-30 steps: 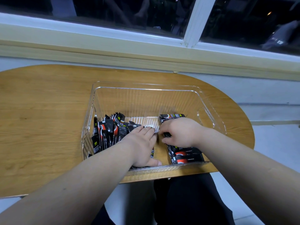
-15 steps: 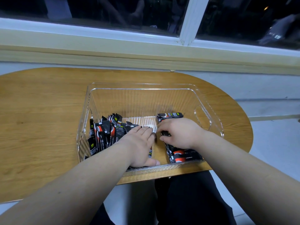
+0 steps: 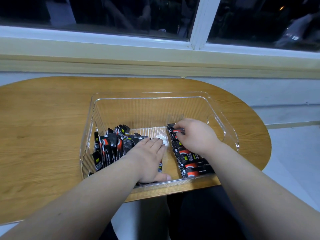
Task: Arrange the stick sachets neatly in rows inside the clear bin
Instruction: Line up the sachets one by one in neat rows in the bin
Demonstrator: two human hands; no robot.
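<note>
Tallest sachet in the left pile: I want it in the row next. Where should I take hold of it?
Pinch the tallest sachet by its top end, grip coming down from above. It stands nearly upright, jutting over neighbours that pack its sides; only that end is free.

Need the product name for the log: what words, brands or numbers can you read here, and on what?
No text reads clearly.
Flat sachets at the right hand: white print by red marks and yellow-green patches, too blurred.
Upright sachets at the left hand: white print, too small.
Clear bin, table: no text seen.
</note>
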